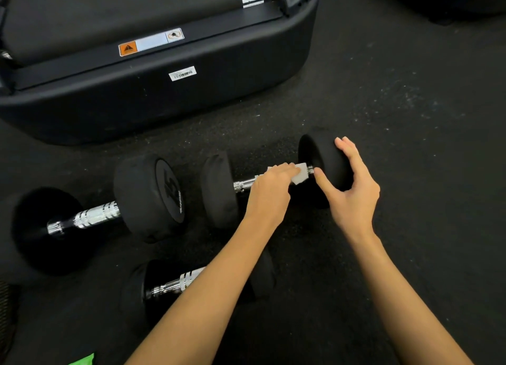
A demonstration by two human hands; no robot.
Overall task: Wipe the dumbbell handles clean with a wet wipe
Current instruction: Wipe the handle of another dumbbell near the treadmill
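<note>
Three black dumbbells with chrome handles lie on the dark floor. My left hand (269,191) presses a white wet wipe (299,173) around the chrome handle (243,185) of the right dumbbell, near its right end. My right hand (349,185) cups that dumbbell's right head (320,159), thumb beside the handle's end, fingers spread over the top. A second dumbbell (149,197) lies to the left with its handle (95,215) bare. The third dumbbell (175,282) lies nearer me, partly hidden under my left forearm.
A large black machine base (164,91) with warning and barcode stickers stands just behind the dumbbells. Speckled dark rubber floor (410,104) extends to the right. Something bright green (83,360) shows at the bottom left edge.
</note>
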